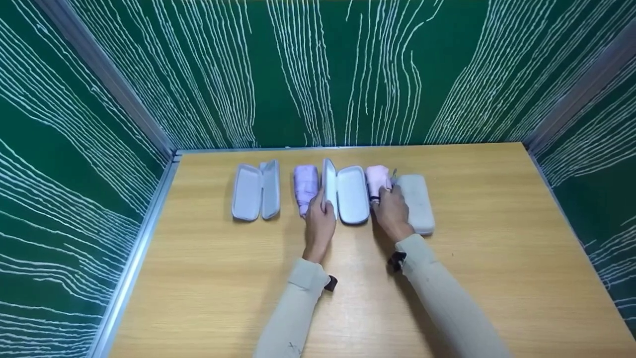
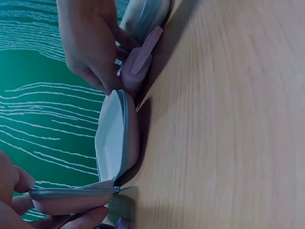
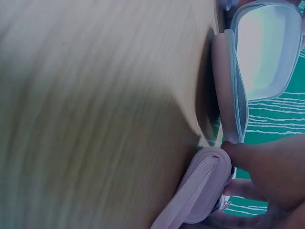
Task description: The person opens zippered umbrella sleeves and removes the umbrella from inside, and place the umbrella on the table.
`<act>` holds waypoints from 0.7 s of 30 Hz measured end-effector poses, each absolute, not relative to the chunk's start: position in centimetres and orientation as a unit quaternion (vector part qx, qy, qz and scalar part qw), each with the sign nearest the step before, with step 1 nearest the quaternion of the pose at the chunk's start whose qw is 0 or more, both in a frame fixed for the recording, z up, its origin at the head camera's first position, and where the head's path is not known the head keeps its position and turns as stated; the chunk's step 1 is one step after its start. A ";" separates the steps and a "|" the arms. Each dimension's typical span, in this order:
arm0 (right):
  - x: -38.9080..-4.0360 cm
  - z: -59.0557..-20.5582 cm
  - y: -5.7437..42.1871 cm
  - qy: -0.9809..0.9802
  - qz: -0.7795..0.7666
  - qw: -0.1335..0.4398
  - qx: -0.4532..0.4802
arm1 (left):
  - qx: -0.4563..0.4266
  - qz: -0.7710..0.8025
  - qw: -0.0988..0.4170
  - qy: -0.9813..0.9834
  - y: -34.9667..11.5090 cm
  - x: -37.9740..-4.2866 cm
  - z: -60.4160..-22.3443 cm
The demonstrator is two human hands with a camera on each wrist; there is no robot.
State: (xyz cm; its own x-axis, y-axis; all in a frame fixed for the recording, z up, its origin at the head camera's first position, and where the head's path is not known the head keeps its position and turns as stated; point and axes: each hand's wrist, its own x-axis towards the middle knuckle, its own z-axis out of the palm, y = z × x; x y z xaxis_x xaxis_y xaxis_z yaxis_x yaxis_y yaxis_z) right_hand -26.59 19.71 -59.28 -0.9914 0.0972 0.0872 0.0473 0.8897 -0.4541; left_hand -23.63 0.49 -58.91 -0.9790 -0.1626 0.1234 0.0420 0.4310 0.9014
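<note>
An open zippered case (image 1: 353,195), pale inside, stands in the middle of the table with its lid upright. My left hand (image 1: 320,223) holds that lid (image 2: 71,204), thumb on one side and fingers on the other. To the right of the case lies a pink compact umbrella (image 1: 377,175), its strap and rounded end (image 3: 205,188) showing in the right wrist view. My right hand (image 1: 392,209) grips this umbrella from above, close to the case's edge. A folded purple umbrella (image 1: 305,181) lies just left of the raised lid, partly behind my left hand.
Another open case (image 1: 247,193) lies at the left, apart from the rest. A closed grey case (image 1: 418,204) lies right beside my right hand. Green walls (image 1: 288,74) with white lines rise behind the wooden table (image 1: 208,278) and along its sides.
</note>
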 end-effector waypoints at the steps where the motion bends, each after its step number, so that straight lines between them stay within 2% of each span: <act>1: -26.5 -59.3 19.7 -0.971 0.231 0.050 -0.034 | 0.037 -0.528 0.099 -0.843 0.5 -23.5 -59.0; 9: -25.6 -59.6 20.4 -0.969 0.236 0.072 -0.011 | 0.027 -0.505 0.124 -0.854 0.8 -22.4 -59.4; 21: -22.1 -59.1 21.5 -0.950 0.292 0.110 0.019 | 0.043 -0.482 0.165 -0.860 1.0 -21.1 -59.9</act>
